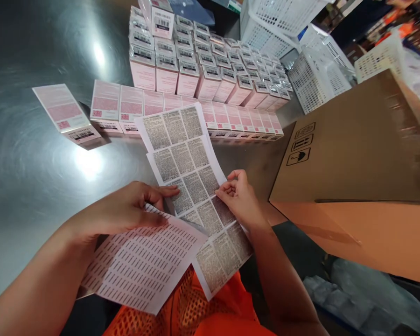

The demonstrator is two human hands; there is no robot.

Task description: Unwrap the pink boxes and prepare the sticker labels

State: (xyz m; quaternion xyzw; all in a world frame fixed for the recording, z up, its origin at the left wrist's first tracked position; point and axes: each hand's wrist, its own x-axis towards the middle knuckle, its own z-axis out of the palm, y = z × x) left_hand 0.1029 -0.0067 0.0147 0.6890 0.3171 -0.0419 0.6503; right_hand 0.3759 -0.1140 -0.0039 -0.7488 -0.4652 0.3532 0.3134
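A long sheet of printed text labels (182,158) lies over the near edge of the metal table (28,168), reaching toward the boxes. My right hand (240,196) pinches its right edge with the fingertips. My left hand (126,210) presses on its left edge and rests on a second sheet of small barcode labels (143,266) that hangs over my lap. Pink-and-white small boxes (203,70) stand in several rows beyond the sheets, with a front row lying flat (241,119).
One pink box (68,114) lies apart at the left. A large brown cardboard carton (364,158) stands at the right, close to my right hand. White plastic baskets (311,74) are stacked behind the boxes. An orange mesh vest (182,312) shows below.
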